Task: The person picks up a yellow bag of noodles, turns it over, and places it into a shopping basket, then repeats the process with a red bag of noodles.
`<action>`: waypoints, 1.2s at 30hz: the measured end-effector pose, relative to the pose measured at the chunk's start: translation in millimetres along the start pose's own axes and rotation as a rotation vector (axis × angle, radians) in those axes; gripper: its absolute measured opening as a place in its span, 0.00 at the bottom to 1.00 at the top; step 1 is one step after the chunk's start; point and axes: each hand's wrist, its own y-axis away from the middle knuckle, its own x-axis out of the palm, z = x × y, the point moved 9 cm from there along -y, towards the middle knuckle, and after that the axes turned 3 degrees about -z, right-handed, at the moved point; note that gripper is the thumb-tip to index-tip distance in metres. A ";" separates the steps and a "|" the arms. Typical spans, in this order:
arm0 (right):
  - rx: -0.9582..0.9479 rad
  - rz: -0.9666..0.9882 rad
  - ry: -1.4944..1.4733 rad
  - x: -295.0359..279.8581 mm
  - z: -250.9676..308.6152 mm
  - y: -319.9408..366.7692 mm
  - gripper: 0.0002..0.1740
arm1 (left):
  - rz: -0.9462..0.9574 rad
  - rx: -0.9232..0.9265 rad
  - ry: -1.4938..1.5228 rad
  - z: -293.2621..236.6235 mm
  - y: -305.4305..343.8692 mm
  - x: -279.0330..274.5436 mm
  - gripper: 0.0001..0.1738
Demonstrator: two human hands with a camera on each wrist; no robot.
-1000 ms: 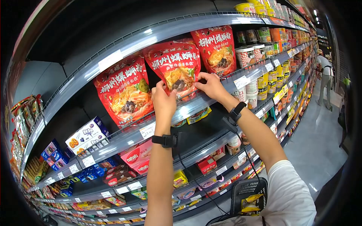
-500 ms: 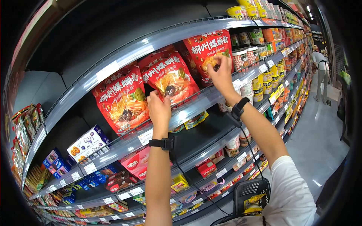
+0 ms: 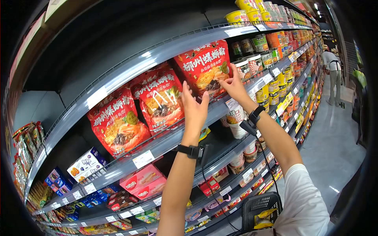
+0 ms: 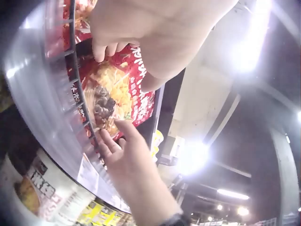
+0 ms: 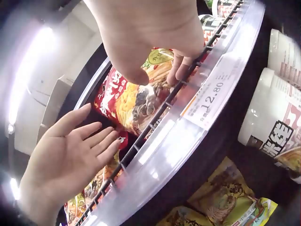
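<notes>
Three red noodle bags stand in a row on the shelf: a left bag [image 3: 118,122], a middle bag [image 3: 159,98] and a right bag [image 3: 204,69]. My right hand [image 3: 240,88] grips the right bag's lower right side, thumb on its front; this bag also shows in the left wrist view [image 4: 110,92] and the right wrist view [image 5: 141,101]. Beside its lower left edge is my left hand [image 3: 195,112], fingers straight and thumb apart, palm towards the bag. In the right wrist view the left hand [image 5: 70,160] holds nothing.
A wire rail [image 3: 169,128] runs along the shelf front. Cup noodles [image 3: 254,63] stand to the right, wafer boxes [image 3: 143,181] below. A black basket [image 3: 252,206] with yellow packs is low down. Another person [image 3: 332,72] stands in the aisle.
Both hands have left the middle bag, the right hand first, and are now at the right bag. The right bag sits closer to the middle one. The head view has shifted too.
</notes>
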 end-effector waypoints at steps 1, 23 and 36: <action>0.023 0.045 -0.046 1.8 -3.9 -0.4 0.51 | -0.028 0.052 -0.023 -0.7 -8.3 8.5 0.51; -0.251 0.158 0.296 -3.5 25.1 13.6 0.40 | -0.210 0.181 -0.573 -1.6 -4.6 35.6 0.32; -0.223 0.081 0.062 -29.3 56.9 24.5 0.29 | -0.143 0.162 -0.248 -12.1 9.4 20.6 0.24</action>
